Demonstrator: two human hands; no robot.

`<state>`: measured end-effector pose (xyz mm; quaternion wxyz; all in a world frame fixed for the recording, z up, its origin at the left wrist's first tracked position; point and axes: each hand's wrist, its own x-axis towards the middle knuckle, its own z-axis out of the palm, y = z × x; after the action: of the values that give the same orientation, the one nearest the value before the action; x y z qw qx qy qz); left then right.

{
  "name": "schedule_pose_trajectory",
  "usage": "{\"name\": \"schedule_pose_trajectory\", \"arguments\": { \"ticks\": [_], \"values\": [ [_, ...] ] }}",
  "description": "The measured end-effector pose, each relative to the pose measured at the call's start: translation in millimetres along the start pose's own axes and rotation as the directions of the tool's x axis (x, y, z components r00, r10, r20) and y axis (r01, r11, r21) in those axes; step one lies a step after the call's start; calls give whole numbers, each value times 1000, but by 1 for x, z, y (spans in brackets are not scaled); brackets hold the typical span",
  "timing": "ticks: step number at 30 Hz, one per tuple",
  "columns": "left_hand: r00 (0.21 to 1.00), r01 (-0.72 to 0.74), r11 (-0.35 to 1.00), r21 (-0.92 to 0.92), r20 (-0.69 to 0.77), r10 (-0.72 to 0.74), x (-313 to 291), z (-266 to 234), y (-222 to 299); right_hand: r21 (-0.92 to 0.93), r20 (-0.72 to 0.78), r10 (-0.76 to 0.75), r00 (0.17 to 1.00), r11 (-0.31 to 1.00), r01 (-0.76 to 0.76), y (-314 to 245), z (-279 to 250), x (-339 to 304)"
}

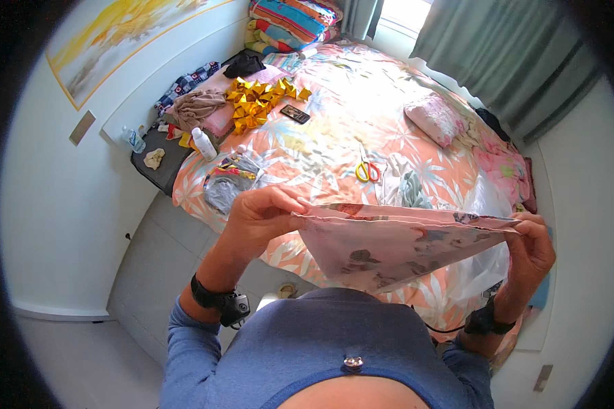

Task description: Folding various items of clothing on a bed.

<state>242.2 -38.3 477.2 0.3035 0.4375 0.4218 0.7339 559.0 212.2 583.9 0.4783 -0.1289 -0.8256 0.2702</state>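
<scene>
Pinching one top corner of a pink cloth (389, 251) with flowers on it, using the left hand (261, 215). Pinching the other top corner with the right hand (533, 247). Stretching the cloth between both hands, up in front of a blue shirt (320, 334) and above the near side of the bed (331, 160). Looking doubled, with two edges close together along the top, and hanging lower in the middle. Wearing a black band (209, 294) with a small camera (235, 309) on the left wrist, and another black strap (488, 319) on the right.

On the bed, just past the cloth, scissors (375, 169) with yellow and red handles. Right beside them, a pale cloth (391, 178) and a grey-green one (413, 191). Near the right hand, a see-through plastic bag (481, 273), partly behind the pink cloth. Past the left hand, a bunched grey cloth (225, 192), and near that a white bottle (203, 144). Farther back, a shiny gold bow (251, 112) next to a dark phone (295, 114). Over to the right, a pink flowered pillow (433, 119).
</scene>
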Motion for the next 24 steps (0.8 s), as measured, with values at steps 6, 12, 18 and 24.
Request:
{"name": "schedule_pose_trajectory", "arguments": {
  "ticks": [6, 12, 18, 24],
  "values": [
    [926, -377, 921, 103, 22, 377, 3, -5, 7, -51, 105, 12, 994, 999, -6, -4, -4, -2],
    [863, -495, 844, 206, 4, 505, 8, 2, 47, -53, 120, -34, 992, 998, 41, -12, -1, 0],
    [874, -266, 660, 703, -112, 472, 21, -1, 120, -219, -78, 65, 995, 972, -81, -50, 17, 38],
    [942, 19, 686, 728, -243, 232, 23, -6, 129, -218, 128, -169, 977, 957, 194, -53, 26, 54]
  ]
}}
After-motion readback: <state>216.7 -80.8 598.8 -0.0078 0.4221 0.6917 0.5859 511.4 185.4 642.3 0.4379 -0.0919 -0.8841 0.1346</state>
